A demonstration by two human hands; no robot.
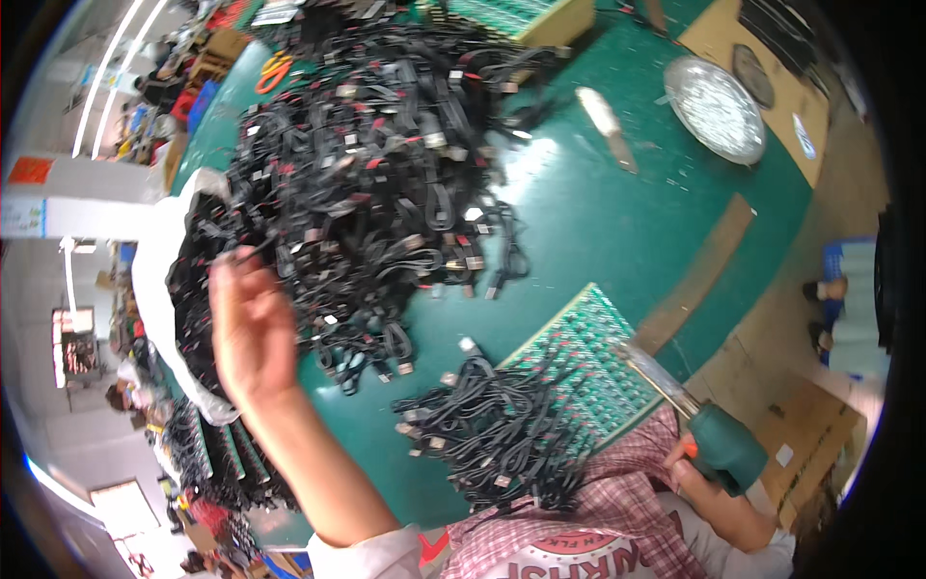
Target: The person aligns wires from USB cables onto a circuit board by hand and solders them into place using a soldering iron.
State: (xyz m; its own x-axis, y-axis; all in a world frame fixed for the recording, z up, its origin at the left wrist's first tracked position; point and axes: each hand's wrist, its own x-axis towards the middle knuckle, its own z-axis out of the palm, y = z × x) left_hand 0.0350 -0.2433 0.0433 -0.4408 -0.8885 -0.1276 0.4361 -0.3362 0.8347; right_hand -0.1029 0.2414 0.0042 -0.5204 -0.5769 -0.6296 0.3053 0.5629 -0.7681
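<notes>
Up at the big heap of black cables (pixel 376 164), the left hand (pixel 249 323) is raised, its fingers (pixel 236 265) loosely spread, gripping nothing. A green soldering tool (pixel 719 444) is clenched in the right hand (pixel 690 473), its metal tip (pixel 641 362) pointed up-left over the green board (pixel 588 357).

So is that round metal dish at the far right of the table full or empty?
Not empty: the round metal dish holds a shallow layer of small, pale, shiny bits across its bottom. What they are is too small to tell.
</notes>
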